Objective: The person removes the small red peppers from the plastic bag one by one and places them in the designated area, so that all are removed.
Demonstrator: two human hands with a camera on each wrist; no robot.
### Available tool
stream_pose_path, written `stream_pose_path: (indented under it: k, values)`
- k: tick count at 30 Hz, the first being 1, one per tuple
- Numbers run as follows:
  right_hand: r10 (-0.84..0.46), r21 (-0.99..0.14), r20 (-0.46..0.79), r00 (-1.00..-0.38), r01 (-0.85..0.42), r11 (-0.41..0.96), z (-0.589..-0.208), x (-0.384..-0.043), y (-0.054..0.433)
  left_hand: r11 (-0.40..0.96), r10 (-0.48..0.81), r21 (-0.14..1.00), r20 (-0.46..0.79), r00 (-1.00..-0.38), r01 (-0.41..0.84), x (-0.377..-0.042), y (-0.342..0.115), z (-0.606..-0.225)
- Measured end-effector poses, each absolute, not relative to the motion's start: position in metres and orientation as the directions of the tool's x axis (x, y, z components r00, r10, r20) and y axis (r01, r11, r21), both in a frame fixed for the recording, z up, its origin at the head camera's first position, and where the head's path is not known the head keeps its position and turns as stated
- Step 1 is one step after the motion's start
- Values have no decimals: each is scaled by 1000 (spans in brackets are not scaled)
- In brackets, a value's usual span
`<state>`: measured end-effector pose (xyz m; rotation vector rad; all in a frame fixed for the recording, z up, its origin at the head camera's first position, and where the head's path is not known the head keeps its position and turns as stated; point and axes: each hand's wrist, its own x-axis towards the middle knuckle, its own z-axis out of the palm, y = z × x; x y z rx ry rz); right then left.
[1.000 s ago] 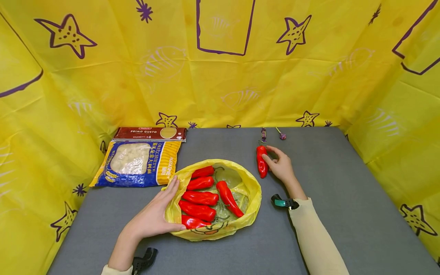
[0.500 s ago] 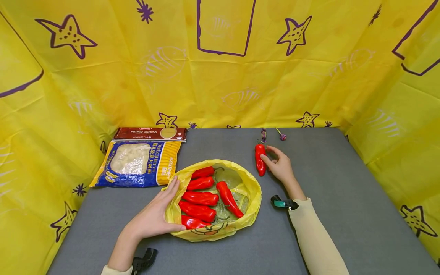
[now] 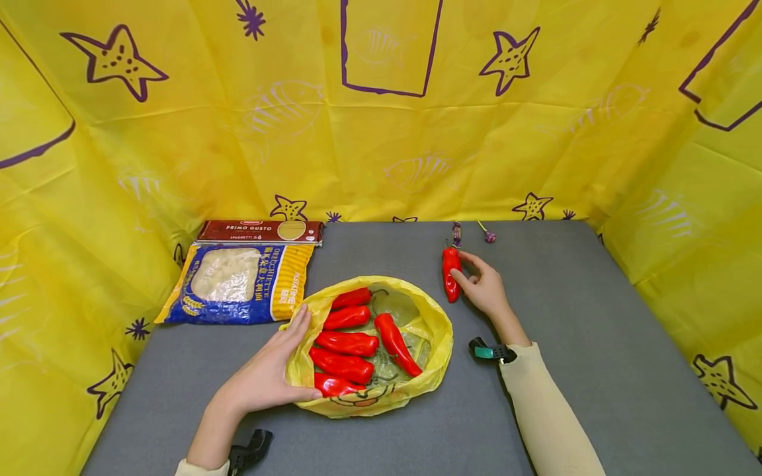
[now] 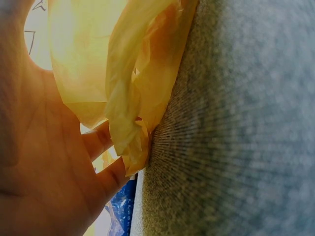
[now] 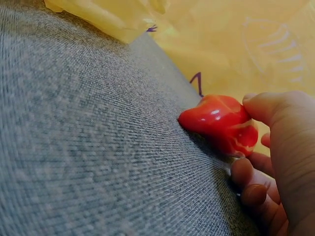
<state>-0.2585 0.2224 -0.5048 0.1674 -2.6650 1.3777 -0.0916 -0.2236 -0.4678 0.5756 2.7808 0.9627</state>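
A yellow plastic bag stands with its mouth rolled wide, several red peppers lying inside. Spread around the bag's left side is my left hand, thumb toward the front and fingers toward the back. The left wrist view shows its fairly straight fingers against the crumpled yellow plastic. To the right of the bag, my right hand pinches another red pepper between thumb and fingers. That pepper points stem away, its tip close over the grey cloth in the right wrist view.
A blue and yellow orecchiette pasta bag lies at the left, with a brown spaghetti pack behind it. Beyond the held pepper are a small purple-wrapped item and a lollipop. Yellow printed cloth walls the grey table.
The pepper in my right hand has shifted slightly away from me and a little left, its stem end now close to the purple-wrapped item. My left hand and the bag have stayed put.
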Motion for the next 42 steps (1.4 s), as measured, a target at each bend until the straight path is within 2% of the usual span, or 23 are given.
stream_pose_path:
  k: [19, 27, 36, 42]
  values:
    - [-33, -802, 151, -988, -142, 581, -505, -256, 221, 723, 401, 616, -6, -916, 313, -89, -225, -470]
    - [-21, -840, 136, -991, -126, 528, -500, -258, 225, 721, 406, 617, -7, -914, 316, -92, -224, -468]
    - [69, -875, 196, -978, -143, 463, -460, -250, 233, 720, 424, 609, -7, -906, 332, -97, -222, -465]
    - [4, -863, 262, -965, -233, 448, -422, -233, 214, 719, 412, 618, -12, -911, 317, -94, -224, -465]
